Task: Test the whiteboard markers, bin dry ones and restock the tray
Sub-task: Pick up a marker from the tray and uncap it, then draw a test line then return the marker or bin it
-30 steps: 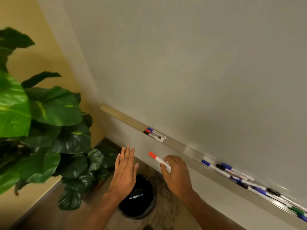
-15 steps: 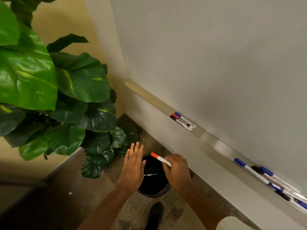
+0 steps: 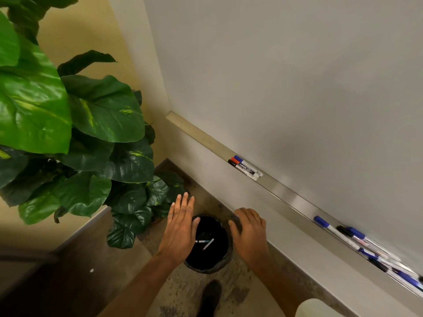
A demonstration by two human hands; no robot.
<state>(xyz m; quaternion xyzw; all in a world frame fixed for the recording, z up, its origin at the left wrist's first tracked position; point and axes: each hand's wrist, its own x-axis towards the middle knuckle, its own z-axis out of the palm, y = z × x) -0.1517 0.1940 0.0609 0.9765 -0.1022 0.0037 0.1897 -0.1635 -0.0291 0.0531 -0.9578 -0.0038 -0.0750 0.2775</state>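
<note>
The red-capped marker that the right hand (image 3: 250, 234) pinched half a second ago is out of its grip. That hand now hangs with fingers loosely bent, holding nothing, over the right rim of the bin (image 3: 206, 270). The left hand (image 3: 180, 227) is spread flat with straight fingers over the bin's left rim, as before.

Two markers lie in the black bin: a white one (image 3: 208, 244) slanted, and another (image 3: 201, 241) lying crosswise, touching it. Their cap colours are hard to make out against the dark.

The tray (image 3: 286, 195) under the whiteboard (image 3: 297, 76) holds three markers (image 3: 246, 168) side by side, capped blue, red and black. A larger heap (image 3: 366, 247) of blue and black ones lies further right, blurred and cut off at the frame edge.

The black-capped marker has white lettering on a dark band, too small to read surely.

A plant (image 3: 68, 133) stands left of the bin, and a shoe (image 3: 209, 298) shows below it.
</note>
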